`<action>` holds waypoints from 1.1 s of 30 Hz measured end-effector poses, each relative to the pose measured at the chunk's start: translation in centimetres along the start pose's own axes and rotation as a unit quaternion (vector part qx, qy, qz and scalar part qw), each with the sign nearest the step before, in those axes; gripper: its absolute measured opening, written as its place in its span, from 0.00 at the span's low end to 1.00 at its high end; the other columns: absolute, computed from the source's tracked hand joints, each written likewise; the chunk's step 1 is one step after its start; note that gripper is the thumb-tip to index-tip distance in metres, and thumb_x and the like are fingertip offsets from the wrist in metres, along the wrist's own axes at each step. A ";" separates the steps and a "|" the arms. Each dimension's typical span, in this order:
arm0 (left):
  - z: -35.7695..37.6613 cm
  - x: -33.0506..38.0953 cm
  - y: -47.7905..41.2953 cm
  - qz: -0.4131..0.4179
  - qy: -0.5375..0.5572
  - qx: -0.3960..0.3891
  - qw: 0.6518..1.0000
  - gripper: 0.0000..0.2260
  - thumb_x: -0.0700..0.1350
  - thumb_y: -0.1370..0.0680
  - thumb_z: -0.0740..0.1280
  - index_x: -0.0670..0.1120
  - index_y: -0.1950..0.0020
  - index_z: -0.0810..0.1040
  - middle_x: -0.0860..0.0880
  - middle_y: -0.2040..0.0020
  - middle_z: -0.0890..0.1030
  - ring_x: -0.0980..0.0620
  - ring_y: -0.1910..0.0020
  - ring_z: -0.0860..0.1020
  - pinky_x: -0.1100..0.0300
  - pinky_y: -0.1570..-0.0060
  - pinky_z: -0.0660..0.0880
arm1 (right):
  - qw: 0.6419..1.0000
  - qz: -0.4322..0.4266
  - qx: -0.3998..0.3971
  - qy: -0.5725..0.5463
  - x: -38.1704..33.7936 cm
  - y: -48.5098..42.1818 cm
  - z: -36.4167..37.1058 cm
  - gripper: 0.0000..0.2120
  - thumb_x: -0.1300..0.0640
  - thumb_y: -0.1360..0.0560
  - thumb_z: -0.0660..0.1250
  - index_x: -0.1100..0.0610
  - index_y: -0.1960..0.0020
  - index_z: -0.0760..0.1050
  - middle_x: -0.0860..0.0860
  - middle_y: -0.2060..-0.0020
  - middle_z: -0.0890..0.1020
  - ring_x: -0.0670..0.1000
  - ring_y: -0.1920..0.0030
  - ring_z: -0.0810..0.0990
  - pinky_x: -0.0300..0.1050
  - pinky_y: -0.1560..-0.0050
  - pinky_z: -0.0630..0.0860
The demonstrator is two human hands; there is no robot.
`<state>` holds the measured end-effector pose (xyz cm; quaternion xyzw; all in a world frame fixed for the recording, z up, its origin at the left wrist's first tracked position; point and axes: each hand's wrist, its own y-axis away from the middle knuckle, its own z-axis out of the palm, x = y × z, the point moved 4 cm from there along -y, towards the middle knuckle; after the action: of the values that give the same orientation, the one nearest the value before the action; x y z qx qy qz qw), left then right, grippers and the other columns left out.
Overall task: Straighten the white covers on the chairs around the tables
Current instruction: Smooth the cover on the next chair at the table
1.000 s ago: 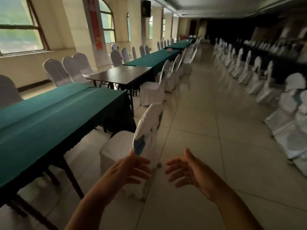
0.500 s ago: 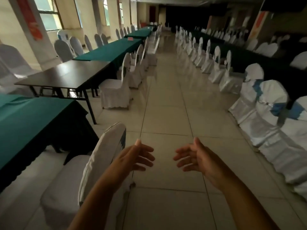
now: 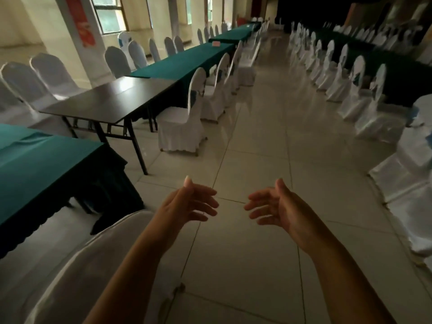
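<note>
My left hand [image 3: 189,202] and my right hand [image 3: 275,204] are both held out over the tiled aisle, palms facing each other, fingers apart, holding nothing. A white-covered chair [image 3: 77,265] sits at the lower left, under my left forearm, beside the green-clothed table [image 3: 39,160]. Ahead on the left stands another white-covered chair [image 3: 182,122] with a blue sash at its back, next to the bare dark table [image 3: 112,99]. More covered chairs line the long tables beyond it.
A row of white-covered chairs [image 3: 364,106] runs along the right side of the aisle, with the nearest ones [image 3: 409,174] close on my right. Further green tables [image 3: 187,61] stretch away on the left by the windows. The tiled floor [image 3: 257,141] runs between.
I have moved forward along the aisle. The nearest chair has slid down to the lower left of the view, and my left hand has passed beyond it. Both hands stay open.
</note>
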<state>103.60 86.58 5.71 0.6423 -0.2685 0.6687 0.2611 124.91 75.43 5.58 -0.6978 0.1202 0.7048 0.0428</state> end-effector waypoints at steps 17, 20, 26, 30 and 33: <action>-17.5 2.0 4.5 0.033 0.018 0.347 0.937 0.36 0.76 0.29 0.57 0.48 0.45 0.84 0.41 0.51 0.86 0.44 0.54 0.84 0.58 0.58 0.79 | 0.930 0.020 -0.368 0.010 -4.5 -21.1 20.7 0.35 0.32 0.25 0.49 0.57 0.44 0.82 0.59 0.50 0.86 0.57 0.52 0.85 0.51 0.51 0.79; -19.5 2.2 9.3 0.055 0.031 0.411 0.909 0.38 0.78 0.31 0.59 0.47 0.45 0.84 0.41 0.51 0.86 0.44 0.54 0.84 0.58 0.57 0.80 | 0.903 0.004 -0.427 0.053 -4.4 -21.0 26.4 0.36 0.32 0.24 0.47 0.58 0.43 0.80 0.58 0.49 0.87 0.57 0.52 0.85 0.50 0.51 0.79; -18.1 2.5 16.5 0.078 0.021 0.505 0.859 0.36 0.78 0.32 0.58 0.51 0.47 0.85 0.44 0.53 0.86 0.46 0.55 0.84 0.59 0.58 0.80 | 0.851 -0.013 -0.520 0.077 -4.0 -18.1 32.4 0.37 0.33 0.25 0.46 0.61 0.43 0.80 0.59 0.51 0.87 0.55 0.54 0.85 0.49 0.53 0.78; -16.2 2.4 18.5 0.078 0.001 0.555 0.828 0.37 0.79 0.33 0.58 0.50 0.48 0.85 0.44 0.53 0.86 0.46 0.56 0.84 0.59 0.59 0.80 | 0.826 -0.016 -0.561 0.055 -3.8 -16.6 32.8 0.37 0.32 0.23 0.47 0.61 0.44 0.80 0.59 0.51 0.87 0.55 0.55 0.86 0.46 0.55 0.81; -14.6 2.1 18.4 0.077 -0.004 0.571 0.817 0.37 0.78 0.30 0.56 0.48 0.45 0.84 0.42 0.52 0.86 0.45 0.55 0.84 0.58 0.58 0.80 | 0.811 -0.020 -0.583 0.040 -3.4 -16.4 31.9 0.36 0.33 0.23 0.47 0.59 0.45 0.81 0.58 0.52 0.87 0.55 0.54 0.86 0.43 0.56 0.81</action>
<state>80.22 83.50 6.92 0.6561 0.1118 0.7175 -0.2057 97.66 99.02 7.11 -0.6215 -0.3253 0.6133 -0.3631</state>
